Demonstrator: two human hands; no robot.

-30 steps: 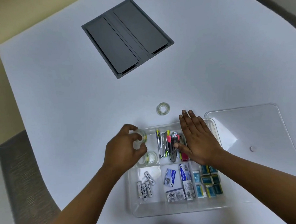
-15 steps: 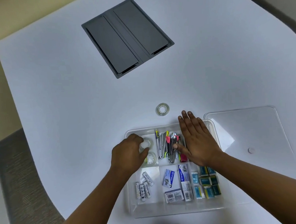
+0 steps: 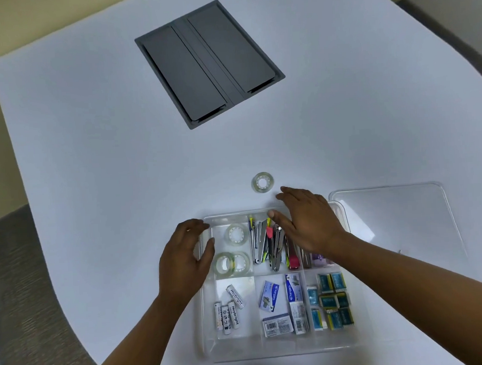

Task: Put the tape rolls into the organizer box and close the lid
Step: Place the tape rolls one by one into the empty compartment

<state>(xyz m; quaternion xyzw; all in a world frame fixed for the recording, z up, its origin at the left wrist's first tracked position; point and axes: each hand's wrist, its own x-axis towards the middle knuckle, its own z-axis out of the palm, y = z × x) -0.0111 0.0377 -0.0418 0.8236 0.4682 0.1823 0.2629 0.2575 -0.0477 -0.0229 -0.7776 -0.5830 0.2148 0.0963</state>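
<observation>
The clear organizer box sits on the white table near me, with no lid on it. Its far-left compartment holds clear tape rolls: one lying flat and two more nearer me. Another clear tape roll lies on the table just beyond the box. My left hand hovers open at the box's left wall, holding nothing. My right hand is open over the stapler compartment, fingers pointing toward the loose roll. The clear lid lies flat to the right of the box.
Staplers fill the middle far compartment. Batteries, staple packs and small blue-green boxes fill the near compartments. A grey cable hatch is set into the table farther away. The table edge curves at the left, with the floor below.
My left hand set the tape roll it held into the far-left compartment, let go and drew back to the left. My right hand lifted and shifted toward the loose roll.
</observation>
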